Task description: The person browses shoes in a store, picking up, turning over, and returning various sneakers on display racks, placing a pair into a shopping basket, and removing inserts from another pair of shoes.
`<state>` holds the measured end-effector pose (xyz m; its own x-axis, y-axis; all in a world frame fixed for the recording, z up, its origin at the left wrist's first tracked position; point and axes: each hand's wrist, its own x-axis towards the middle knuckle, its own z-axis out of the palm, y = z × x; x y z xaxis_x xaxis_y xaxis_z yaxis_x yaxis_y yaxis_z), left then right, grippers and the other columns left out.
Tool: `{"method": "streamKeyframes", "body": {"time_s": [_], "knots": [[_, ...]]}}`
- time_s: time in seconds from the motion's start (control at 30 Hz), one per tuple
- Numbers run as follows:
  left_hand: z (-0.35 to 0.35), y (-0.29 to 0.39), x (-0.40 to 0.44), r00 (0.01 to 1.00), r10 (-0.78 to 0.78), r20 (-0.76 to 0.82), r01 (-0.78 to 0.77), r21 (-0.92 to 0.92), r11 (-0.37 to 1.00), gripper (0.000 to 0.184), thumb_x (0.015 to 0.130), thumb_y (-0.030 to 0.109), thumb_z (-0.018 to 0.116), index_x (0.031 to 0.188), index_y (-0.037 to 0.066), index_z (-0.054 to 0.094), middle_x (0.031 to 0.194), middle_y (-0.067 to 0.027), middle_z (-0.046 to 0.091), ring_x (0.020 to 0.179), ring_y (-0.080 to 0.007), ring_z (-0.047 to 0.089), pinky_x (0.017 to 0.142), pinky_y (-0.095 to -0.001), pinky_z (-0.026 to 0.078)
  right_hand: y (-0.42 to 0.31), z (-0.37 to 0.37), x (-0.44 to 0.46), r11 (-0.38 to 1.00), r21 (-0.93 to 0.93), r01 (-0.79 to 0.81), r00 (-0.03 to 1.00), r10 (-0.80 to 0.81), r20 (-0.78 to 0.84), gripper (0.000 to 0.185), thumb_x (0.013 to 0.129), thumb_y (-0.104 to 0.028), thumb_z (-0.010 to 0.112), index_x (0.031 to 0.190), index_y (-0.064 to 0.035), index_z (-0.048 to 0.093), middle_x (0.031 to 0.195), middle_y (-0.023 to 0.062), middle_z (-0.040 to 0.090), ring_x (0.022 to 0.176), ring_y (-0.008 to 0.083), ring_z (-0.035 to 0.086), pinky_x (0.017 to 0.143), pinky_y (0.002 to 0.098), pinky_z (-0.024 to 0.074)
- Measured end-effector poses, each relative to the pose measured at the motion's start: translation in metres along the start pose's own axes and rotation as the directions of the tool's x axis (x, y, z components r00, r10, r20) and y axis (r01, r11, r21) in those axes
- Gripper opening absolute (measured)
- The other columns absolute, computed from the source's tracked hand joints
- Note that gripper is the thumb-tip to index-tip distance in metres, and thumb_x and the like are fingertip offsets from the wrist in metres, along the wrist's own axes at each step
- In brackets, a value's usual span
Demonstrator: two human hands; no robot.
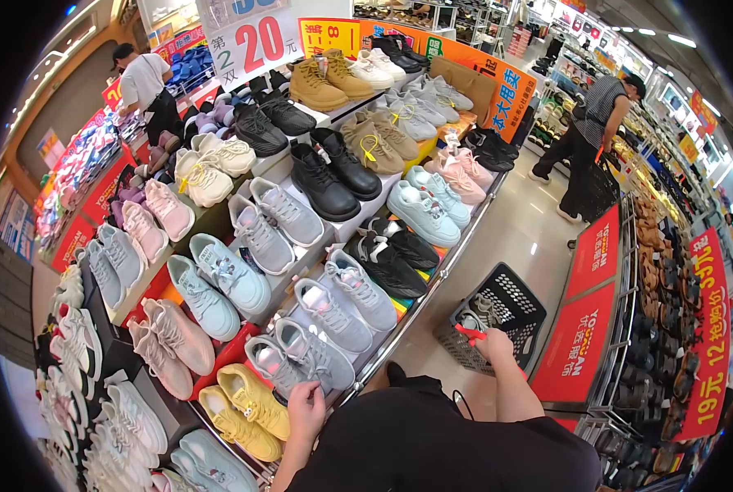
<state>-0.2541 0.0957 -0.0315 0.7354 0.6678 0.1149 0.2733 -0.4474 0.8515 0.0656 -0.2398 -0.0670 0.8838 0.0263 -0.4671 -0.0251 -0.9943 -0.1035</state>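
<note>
My right hand (491, 346) is wrapped round the red handle (469, 334) of a dark grey perforated shopping basket (517, 297), which hangs low over the aisle at my right. Greyish shoes (483, 313) lie inside it. My left hand (306, 407) is loosely closed at the edge of the shoe display, with no object visible in it. Just beyond its fingers is a pair of grey sneakers (307, 354). A pair of yellow sneakers (245, 410) stands to its left.
Tiered shelves carry black boots (333, 176), tan boots (325, 79) and pale blue sneakers (219, 275). A price sign (255, 41) rises above them. Red panels (575, 340) and a sandal rack (649, 328) line the right side. One person (600, 123) carries a black basket; another (145, 86) stands at far left.
</note>
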Motion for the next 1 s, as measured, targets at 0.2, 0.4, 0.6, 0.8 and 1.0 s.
{"method": "streamKeyframes", "body": {"time_s": [0.2, 0.4, 0.6, 0.8, 1.0], "knots": [[0.002, 0.004, -0.004, 1.000, -0.007, -0.014, 0.007, -0.011, 1.000, 0.013, 0.085, 0.004, 0.063, 0.097, -0.001, 0.067, 0.092, -0.0161, 0.064, 0.084, -0.0299, 0.064, 0.076, -0.0352, 0.052, -0.023, 0.008, -0.014, 1.000, 0.017, 0.008, 1.000, -0.008, 0.005, 0.041, 0.083, -0.041, 0.062, 0.099, -0.0043, 0.072, 0.101, 0.0217, 0.070, 0.098, 0.0375, 0.067, 0.086, 0.0447, 0.0529], [-0.001, 0.006, -0.009, 1.000, -0.019, 0.009, 0.019, 0.010, 1.000, 0.015, 0.086, 0.006, 0.063, 0.098, -0.002, 0.067, 0.093, -0.0168, 0.064, 0.084, -0.0306, 0.064, 0.076, -0.0357, 0.052, -0.035, 0.024, -0.041, 0.996, 0.070, 0.046, 0.999, -0.044, -0.023, 0.038, 0.082, -0.035, 0.063, 0.096, -0.0008, 0.070, 0.100, 0.0259, 0.068, 0.098, 0.0401, 0.066, 0.087, 0.0461, 0.0521], [-0.012, 0.004, -0.015, 0.999, -0.020, 0.033, 0.020, -0.002, 1.000, 0.015, 0.087, 0.006, 0.061, 0.098, -0.002, 0.068, 0.092, -0.0177, 0.064, 0.084, -0.0332, 0.064, 0.074, -0.0374, 0.053, -0.042, 0.041, -0.060, 0.997, 0.031, 0.071, 0.997, -0.071, -0.013, 0.038, 0.081, -0.036, 0.063, 0.095, -0.0013, 0.071, 0.096, 0.0240, 0.069, 0.095, 0.0397, 0.067, 0.085, 0.0462, 0.0529], [-0.027, 0.001, -0.036, 0.995, -0.103, 0.019, 0.103, -0.021, 0.994, 0.015, 0.088, 0.007, 0.061, 0.098, -0.001, 0.068, 0.092, -0.0161, 0.063, 0.084, -0.0318, 0.064, 0.072, -0.0368, 0.052, -0.046, 0.049, -0.082, 0.992, -0.015, 0.125, 0.992, -0.125, -0.019, 0.036, 0.081, -0.034, 0.061, 0.093, -0.0020, 0.071, 0.096, 0.0239, 0.069, 0.096, 0.0394, 0.066, 0.084, 0.0462, 0.0523], [-0.045, -0.020, -0.060, 0.994, -0.106, 0.018, 0.108, -0.110, 0.988, 0.016, 0.089, 0.008, 0.061, 0.101, 0.001, 0.067, 0.094, -0.0141, 0.063, 0.083, -0.0298, 0.064, 0.073, -0.0358, 0.052, -0.043, 0.064, -0.101, 0.979, -0.076, 0.189, 0.981, -0.192, -0.026, 0.034, 0.081, -0.031, 0.062, 0.093, -0.0013, 0.071, 0.095, 0.0242, 0.069, 0.094, 0.0404, 0.066, 0.083, 0.0469, 0.0519]]}}
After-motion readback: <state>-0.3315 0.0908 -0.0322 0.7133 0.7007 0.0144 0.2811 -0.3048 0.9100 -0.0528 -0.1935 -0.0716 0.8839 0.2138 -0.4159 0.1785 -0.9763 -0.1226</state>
